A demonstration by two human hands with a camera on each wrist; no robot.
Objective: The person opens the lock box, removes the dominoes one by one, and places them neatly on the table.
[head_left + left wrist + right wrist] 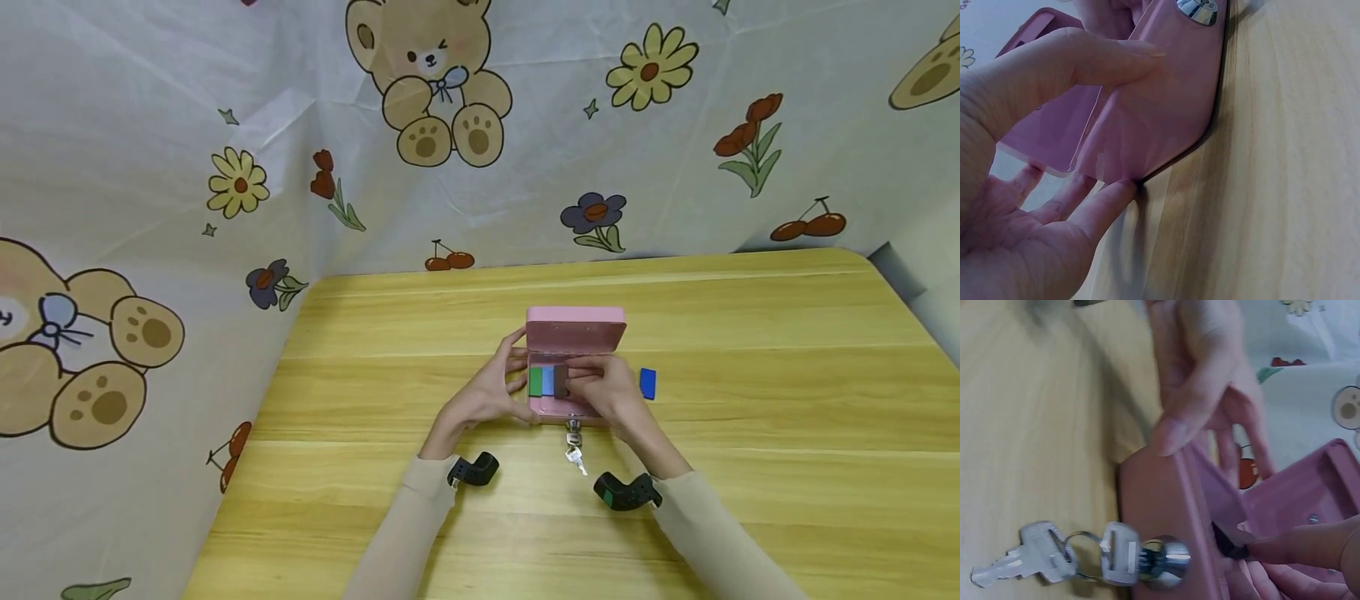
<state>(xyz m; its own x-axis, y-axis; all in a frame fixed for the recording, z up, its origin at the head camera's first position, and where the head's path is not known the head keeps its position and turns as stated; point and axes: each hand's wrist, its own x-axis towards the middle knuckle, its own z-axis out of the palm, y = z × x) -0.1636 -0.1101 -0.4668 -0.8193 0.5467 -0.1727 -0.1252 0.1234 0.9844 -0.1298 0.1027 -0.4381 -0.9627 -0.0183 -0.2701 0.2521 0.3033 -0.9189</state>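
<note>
Left hand (491, 392) grips one pink box (576, 329); right hand (611, 387) pinches one dark block (561, 381) inside, beside two lighter blocks (536, 382); two keys (1047, 553) outside.

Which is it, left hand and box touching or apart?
Touching: the left wrist view shows the left hand with its thumb against the box.

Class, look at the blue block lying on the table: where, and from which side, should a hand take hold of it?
Probably by its two long sides, pinched from above and from the right. The blue block is oblong, so its width looks easiest to span; the right hand and pink box crowd its left.
</note>
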